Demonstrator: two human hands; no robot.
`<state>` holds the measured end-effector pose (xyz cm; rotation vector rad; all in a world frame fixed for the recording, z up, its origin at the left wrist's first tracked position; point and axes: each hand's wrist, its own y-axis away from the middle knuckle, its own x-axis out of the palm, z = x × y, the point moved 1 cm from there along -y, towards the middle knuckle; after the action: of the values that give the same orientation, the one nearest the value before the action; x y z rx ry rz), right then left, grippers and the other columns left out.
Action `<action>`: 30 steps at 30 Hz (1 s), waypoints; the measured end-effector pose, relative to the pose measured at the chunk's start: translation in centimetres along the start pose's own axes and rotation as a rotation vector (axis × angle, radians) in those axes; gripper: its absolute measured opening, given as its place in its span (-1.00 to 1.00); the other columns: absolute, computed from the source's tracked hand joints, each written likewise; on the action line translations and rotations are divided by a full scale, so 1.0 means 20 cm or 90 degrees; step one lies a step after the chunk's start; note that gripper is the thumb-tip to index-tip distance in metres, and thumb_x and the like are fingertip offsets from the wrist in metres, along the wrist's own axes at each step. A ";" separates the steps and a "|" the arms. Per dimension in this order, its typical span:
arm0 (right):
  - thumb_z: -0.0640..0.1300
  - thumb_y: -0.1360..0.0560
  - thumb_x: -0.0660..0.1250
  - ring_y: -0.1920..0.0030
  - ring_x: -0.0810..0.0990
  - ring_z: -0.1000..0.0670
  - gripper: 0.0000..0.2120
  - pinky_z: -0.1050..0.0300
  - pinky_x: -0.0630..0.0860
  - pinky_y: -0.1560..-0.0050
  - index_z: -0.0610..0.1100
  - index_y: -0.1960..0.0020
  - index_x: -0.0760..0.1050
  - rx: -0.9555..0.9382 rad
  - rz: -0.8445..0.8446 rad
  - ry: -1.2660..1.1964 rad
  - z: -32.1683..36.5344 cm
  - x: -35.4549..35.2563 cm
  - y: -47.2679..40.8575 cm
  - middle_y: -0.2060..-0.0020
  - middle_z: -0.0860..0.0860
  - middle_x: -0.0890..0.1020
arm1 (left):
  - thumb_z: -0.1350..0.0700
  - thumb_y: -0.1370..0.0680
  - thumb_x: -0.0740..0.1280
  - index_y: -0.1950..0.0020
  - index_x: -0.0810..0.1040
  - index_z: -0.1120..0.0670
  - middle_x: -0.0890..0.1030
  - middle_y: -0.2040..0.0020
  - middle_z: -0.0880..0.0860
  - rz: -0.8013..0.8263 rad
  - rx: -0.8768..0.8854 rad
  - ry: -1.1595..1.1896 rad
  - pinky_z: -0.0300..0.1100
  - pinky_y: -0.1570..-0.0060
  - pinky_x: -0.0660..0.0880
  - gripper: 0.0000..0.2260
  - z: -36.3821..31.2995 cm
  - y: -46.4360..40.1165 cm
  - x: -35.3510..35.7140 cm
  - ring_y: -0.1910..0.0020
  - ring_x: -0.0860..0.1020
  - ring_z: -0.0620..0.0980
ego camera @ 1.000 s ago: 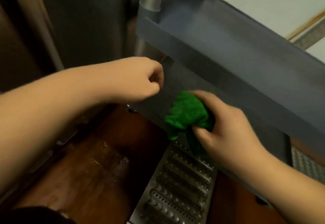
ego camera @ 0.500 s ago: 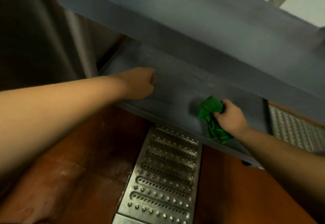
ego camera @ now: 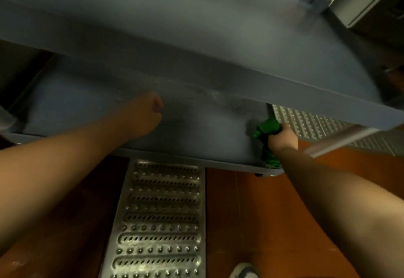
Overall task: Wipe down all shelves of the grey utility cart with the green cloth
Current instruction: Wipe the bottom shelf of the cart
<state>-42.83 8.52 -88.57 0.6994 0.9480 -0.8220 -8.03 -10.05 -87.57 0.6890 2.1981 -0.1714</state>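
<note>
Wiping the lower shelf [ego camera: 105, 105] of the grey utility cart [ego camera: 196, 26] seems to be the step in hand. The right hand [ego camera: 283, 139] grips the green cloth [ego camera: 267, 128] in a bunch and holds it down on this shelf, close to the shelf's right end and near its front rim. One tail of the cloth hangs over the front rim beside the wrist. The left hand [ego camera: 145, 116] lies on the same shelf, near the middle, well apart from the cloth. Its fingers are curled into a fist and I see nothing inside it; I judge that it only steadies the cart or supports the body.

An upper shelf [ego camera: 240, 44] covers the back part of the lower one, so the far edge of the lower shelf is hidden from the camera. Under the cart there is a brown floor [ego camera: 251, 212] with a metal drain grate [ego camera: 161, 212].

Since the cloth is at the right end, the next move probably calls for a long stroke toward the left side, with flat pressure. The left hand would need to lift away to give free way. The hidden back strip under the upper shelf also needs a reach, mostly by feel. I cannot tell from this view how many shelves are already clean.
</note>
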 end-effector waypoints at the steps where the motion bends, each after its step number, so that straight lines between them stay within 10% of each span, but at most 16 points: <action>1: -0.23 -0.52 0.29 -0.18 0.57 -0.25 -0.59 -0.10 0.51 -0.18 -0.13 -0.37 0.39 0.006 -0.002 0.002 -0.04 0.01 -0.01 -0.19 -0.20 0.60 | 0.20 -0.50 0.32 -0.10 0.48 0.05 0.55 0.09 0.02 0.003 -0.001 0.007 -0.15 0.05 0.39 -0.80 0.01 0.00 0.04 0.07 0.53 0.03; 30: -0.13 -0.49 0.34 -0.30 0.42 -0.28 -0.25 -0.33 0.49 -0.21 0.08 -0.56 0.02 0.052 0.029 0.099 0.01 0.43 0.04 -0.36 -0.18 0.34 | 0.22 -0.51 0.25 -0.16 0.40 0.01 0.61 0.09 0.02 0.023 0.018 0.106 -0.13 0.20 0.47 -0.75 0.15 -0.02 0.10 0.15 0.58 0.00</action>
<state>-39.23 6.28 -96.09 0.8617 1.0389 -0.7782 -7.18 -10.57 -91.06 0.7833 2.3437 -0.1309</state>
